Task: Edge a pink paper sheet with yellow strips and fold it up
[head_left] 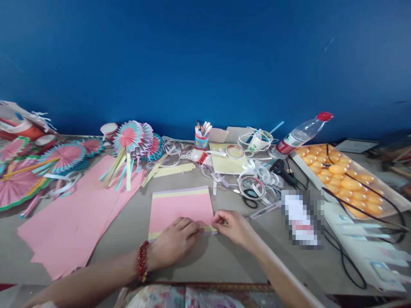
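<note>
A pink sheet of paper (180, 209) with yellow and lilac bands along its far and near edges lies in front of me. Over its near edge is my left hand (173, 239), fingers bent and close together, pressing the edge to the table. A red beaded bracelet (143, 261) circles that wrist. Thumb and fingers of my right hand (229, 226) pinch the sheet's near right corner. My left thumb is mostly hidden.
Pink sheets (77, 214) lie at left, beside pleated paper fans (128, 137). Behind are a pen cup (201, 139) and tape rolls (252, 188). Scissors (249, 199), a utility knife (265, 211), a bottle (298, 134), a glue gun (285, 171) and a tray of orange balls (340, 175) sit right.
</note>
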A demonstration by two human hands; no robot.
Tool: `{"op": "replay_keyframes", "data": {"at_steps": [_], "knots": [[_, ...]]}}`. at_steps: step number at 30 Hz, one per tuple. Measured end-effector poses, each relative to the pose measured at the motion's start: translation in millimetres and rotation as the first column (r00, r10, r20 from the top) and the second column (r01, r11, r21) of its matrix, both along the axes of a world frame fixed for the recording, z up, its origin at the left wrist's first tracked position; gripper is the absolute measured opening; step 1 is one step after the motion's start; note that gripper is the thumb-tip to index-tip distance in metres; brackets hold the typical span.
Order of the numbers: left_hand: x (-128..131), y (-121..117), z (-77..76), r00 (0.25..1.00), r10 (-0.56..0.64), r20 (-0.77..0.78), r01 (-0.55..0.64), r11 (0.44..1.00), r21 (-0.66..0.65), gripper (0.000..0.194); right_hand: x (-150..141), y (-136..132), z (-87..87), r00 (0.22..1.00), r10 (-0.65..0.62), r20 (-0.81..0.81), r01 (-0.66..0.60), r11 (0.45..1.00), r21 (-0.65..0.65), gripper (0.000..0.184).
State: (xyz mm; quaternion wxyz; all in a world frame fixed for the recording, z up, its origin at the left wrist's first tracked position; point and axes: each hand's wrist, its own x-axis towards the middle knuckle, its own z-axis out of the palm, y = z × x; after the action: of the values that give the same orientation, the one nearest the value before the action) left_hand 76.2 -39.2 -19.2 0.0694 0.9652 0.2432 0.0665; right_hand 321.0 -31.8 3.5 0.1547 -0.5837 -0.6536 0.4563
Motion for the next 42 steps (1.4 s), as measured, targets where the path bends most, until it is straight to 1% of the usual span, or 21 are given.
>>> {"op": "replay_keyframes", "data": {"at_steps": [5,11,15,21,31,37,42], "knots": [[-1,-1,-2.2,1.0,0.001,0.014,-0.002,1.0,0.021,0.034,5,1,6.4,0.999,0.031,0.021,-0.031,1.0,-0.001,0.006],[0,1,3.6,1.0,-0.014,-0.015,0.014,1.0,0.004,0.035,10,1,13.3,0.995,0.031,0.091,-0.033,0.999,0.013,0.006],[0,2,4.6,1.0,-0.015,-0.007,0.015,1.0,0.001,0.034,9,0,12.2,0.994,0.028,0.108,-0.033,0.999,0.038,0.007],[0,1,1.4,1.0,-0.008,0.004,0.008,1.0,0.001,0.033,7,-2,10.2,0.991,0.027,0.131,-0.037,0.997,0.074,0.008],[0,1,1.6,1.0,-0.021,-0.022,0.021,1.0,0.005,0.034,5,-3,9.0,0.985,0.024,0.172,-0.04,0.995,0.089,0.008],[0,1,2.7,1.0,-0.01,0.016,0.01,1.0,0.016,0.033,4,-4,8.3,0.983,0.02,0.184,-0.039,0.994,0.099,0.008],[0,1,2.4,1.0,-0.008,0.007,0.007,1.0,0.01,0.032,3,-4,9.2,0.981,0.018,0.194,-0.039,0.993,0.107,0.008]]}}
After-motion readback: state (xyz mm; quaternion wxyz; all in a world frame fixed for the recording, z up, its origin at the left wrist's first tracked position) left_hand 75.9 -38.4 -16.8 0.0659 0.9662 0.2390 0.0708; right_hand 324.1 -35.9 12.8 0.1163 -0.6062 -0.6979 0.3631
